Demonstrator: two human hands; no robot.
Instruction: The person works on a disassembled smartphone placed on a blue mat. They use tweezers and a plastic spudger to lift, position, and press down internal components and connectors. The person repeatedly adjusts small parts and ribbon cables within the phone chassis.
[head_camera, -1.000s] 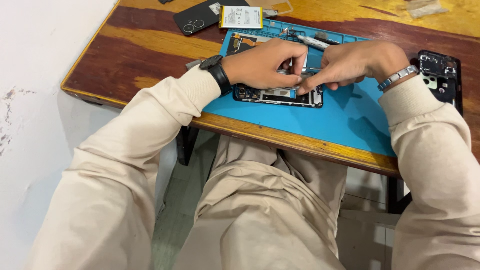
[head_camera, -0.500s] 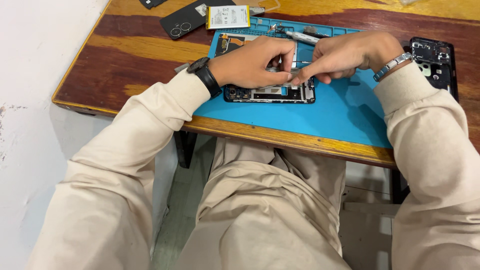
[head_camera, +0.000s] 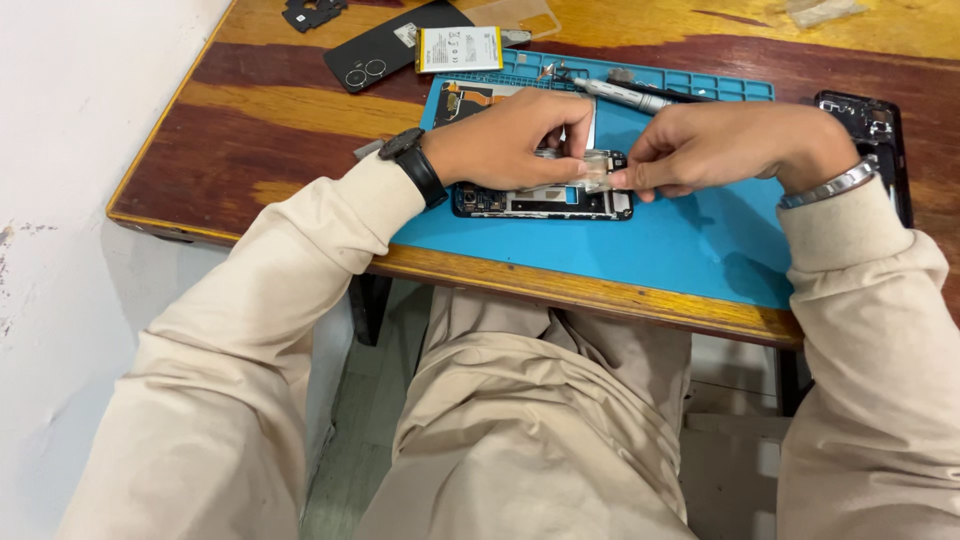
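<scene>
An opened phone body (head_camera: 545, 203), black with its inner parts exposed, lies on a blue work mat (head_camera: 680, 250). My left hand (head_camera: 510, 140) rests over the phone's upper part, with the fingers curled down onto it. My right hand (head_camera: 730, 148) comes in from the right and pinches a small clear strip (head_camera: 597, 170) at the phone's right end. Both sets of fingertips meet over that strip. A black watch sits on my left wrist and a metal bracelet on my right. Much of the phone is hidden under my left hand.
A grey screwdriver (head_camera: 625, 95) lies at the mat's far edge. Beyond it are a white battery (head_camera: 458, 48) and a black back cover (head_camera: 375, 55). A black phone frame (head_camera: 880, 130) lies at the right. The wooden table's front edge (head_camera: 560, 290) runs above my lap.
The view has shifted, so the table sits lower and more to the right in frame. Both hands stay at the phone, and the clear strip between the fingertips now shows more plainly.
</scene>
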